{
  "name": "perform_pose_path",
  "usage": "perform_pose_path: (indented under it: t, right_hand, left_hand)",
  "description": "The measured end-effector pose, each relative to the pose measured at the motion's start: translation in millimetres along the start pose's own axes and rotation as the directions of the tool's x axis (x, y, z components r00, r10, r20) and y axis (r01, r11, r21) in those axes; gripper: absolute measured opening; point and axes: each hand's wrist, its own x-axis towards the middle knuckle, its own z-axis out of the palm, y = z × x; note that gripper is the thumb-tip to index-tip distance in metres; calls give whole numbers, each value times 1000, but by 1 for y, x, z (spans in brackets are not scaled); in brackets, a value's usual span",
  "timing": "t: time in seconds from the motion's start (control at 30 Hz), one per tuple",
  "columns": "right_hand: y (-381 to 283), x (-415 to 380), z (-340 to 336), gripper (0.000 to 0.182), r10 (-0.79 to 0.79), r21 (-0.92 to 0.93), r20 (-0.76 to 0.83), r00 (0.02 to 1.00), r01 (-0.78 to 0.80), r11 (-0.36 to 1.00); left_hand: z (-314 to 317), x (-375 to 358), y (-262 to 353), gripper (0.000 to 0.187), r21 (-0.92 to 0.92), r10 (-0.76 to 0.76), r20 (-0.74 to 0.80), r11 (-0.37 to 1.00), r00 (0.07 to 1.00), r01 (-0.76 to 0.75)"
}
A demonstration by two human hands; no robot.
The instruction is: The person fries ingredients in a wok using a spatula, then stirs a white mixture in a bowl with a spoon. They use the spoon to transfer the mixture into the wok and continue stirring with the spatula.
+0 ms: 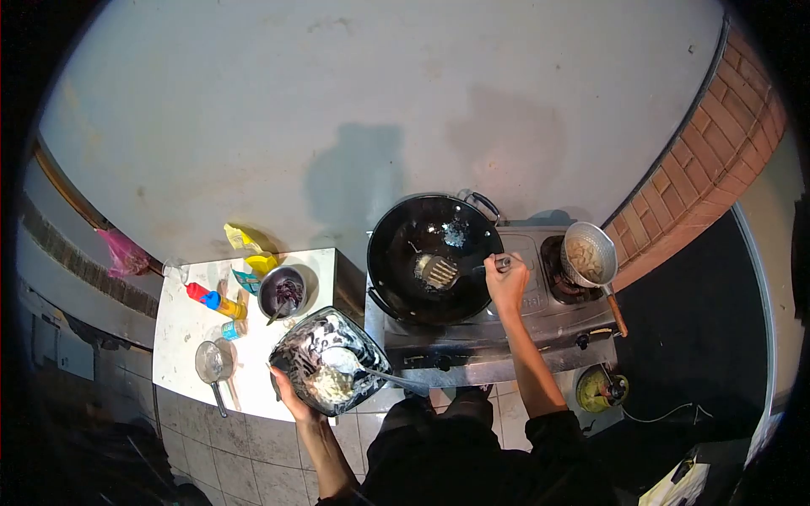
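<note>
My left hand (pixel 292 396) grips the rim of a black square bowl (pixel 371 354) held above the table's front corner. White batter coats its inside, with a pale lump (pixel 329 384) near the bottom and a spoon (pixel 342 361) resting in it, handle pointing right. My right hand (pixel 508 285) is closed around the handle of a slotted spatula (pixel 439 271). The spatula's head lies low inside a large black wok (pixel 405 228) on the stove. Some bubbling liquid (pixel 454 234) shows at the wok's far side.
A perforated pan (pixel 589 253) with pale food sits on the right burner. On the white table (pixel 181 354) stand a metal bowl (pixel 283 291), a yellow bottle (pixel 226 305), a red bottle (pixel 197 292) and a small strainer (pixel 211 363). A green container (pixel 595 396) is below right of the stove (pixel 506 350).
</note>
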Motion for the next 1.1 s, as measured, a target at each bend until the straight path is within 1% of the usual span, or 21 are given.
perform_pose_path:
  t: [0.07,0.1,0.13,0.17,0.2,0.23,0.27,0.33,0.37,0.4,0.43,0.47,0.53,0.67,0.73,0.8,0.93,0.97,1.03,1.07,1.1]
  right_hand:
    - [9,1,0,17,-209,60,-27,978,210,976]
    - [12,0,0,17,-207,60,-26,978,208,976]
    - [16,-1,1,17,-72,141,68,995,62,988]
    - [19,-3,1,18,58,206,171,984,-93,974]
    - [15,-4,0,18,60,202,172,983,-95,975]
    - [13,-3,-3,21,111,297,263,958,-189,936]
    - [11,-2,-4,24,147,378,357,922,-287,880]
    - [9,-2,-5,28,132,390,364,922,-280,877]
    - [8,-2,-5,32,123,401,372,920,-279,873]
    - [8,0,-5,32,118,402,380,918,-278,872]
    - [9,2,-5,31,104,462,385,917,-289,839]
    - [9,7,-5,31,92,518,391,916,-302,801]
    - [2,19,-12,28,80,554,381,921,-297,778]
    - [4,38,-27,20,43,630,388,921,-299,717]
    - [8,44,-39,18,17,614,428,904,-305,728]
    - [10,47,-50,18,45,634,429,902,-336,696]
    - [18,50,-64,21,44,626,457,889,-356,694]
    - [21,50,-67,23,14,615,460,888,-330,716]
    - [24,46,-73,24,9,621,473,881,-341,706]
    - [24,47,-75,25,3,631,472,882,-340,697]
    - [23,48,-78,24,11,611,481,876,-344,713]
  left_hand:
    - [3,-1,-1,64,-12,-14,2,1000,1000,14]
    - [4,-3,-1,63,-25,-28,1,999,1000,28]
    - [5,-4,-2,63,-22,-29,0,999,1000,29]
    - [6,-4,-2,61,-15,-15,23,1000,1000,15]
    - [7,-3,-2,60,-11,-4,45,1000,999,4]
    - [10,-5,-1,58,-37,-25,12,999,1000,25]
    - [8,-4,-2,58,-38,-24,11,999,1000,25]
    - [3,-4,-4,58,4,-2,89,1000,996,1]
    - [4,-6,-4,58,4,1,82,1000,997,-1]
    - [7,-9,-3,58,45,-13,51,999,999,10]
    - [10,-13,-3,59,81,-20,22,997,1000,18]
    - [13,-15,-3,59,79,-12,14,997,1000,11]
    - [19,-24,-5,58,-35,-38,-39,999,999,37]
    - [35,-43,-6,57,-46,-16,-105,999,994,11]
    - [35,-56,-13,57,-45,28,-96,998,995,-32]
    - [38,-70,-17,58,-32,52,-89,998,995,-55]
    - [53,-97,-28,61,-37,34,-125,999,992,-39]
    - [56,-105,-35,60,-41,47,-119,998,992,-52]
    - [53,-123,-49,58,-34,65,-107,997,992,-69]
    - [50,-130,-57,56,-33,38,-145,999,989,-44]
    - [52,-137,-60,56,-31,40,-126,999,991,-45]
